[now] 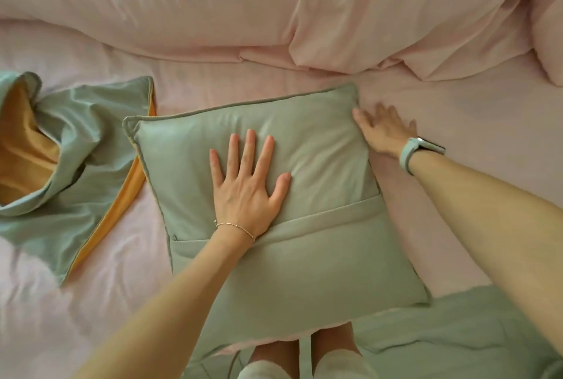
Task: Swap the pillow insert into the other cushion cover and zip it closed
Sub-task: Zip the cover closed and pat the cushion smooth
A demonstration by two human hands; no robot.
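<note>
Surface: pale pink bedsheet (457, 110) spread over a bed, with a rumpled pink duvet (274, 4) bunched along its far side.
Stuffed cushion: square sage-green piped cushion (304, 256), filled out, lying flat at the middle of the bedsheet; a flap seam crosses its near half.
Empty cover: limp green cushion cover with orange lining (88, 147), crumpled left of the stuffed cushion, its mouth gaping and the orange inside showing.
Left hand: left hand (246, 183) pressed flat on the cushion's centre, fingers straight and spread; thin chain bracelet (236, 228) at the wrist.
Right hand: right hand (384, 129) released, fingers extended, touching the cushion's far right corner; mint-banded watch (419, 150) on the wrist.
Near edge: green fabric (457, 336) lying right of the cushion's near corner.
</note>
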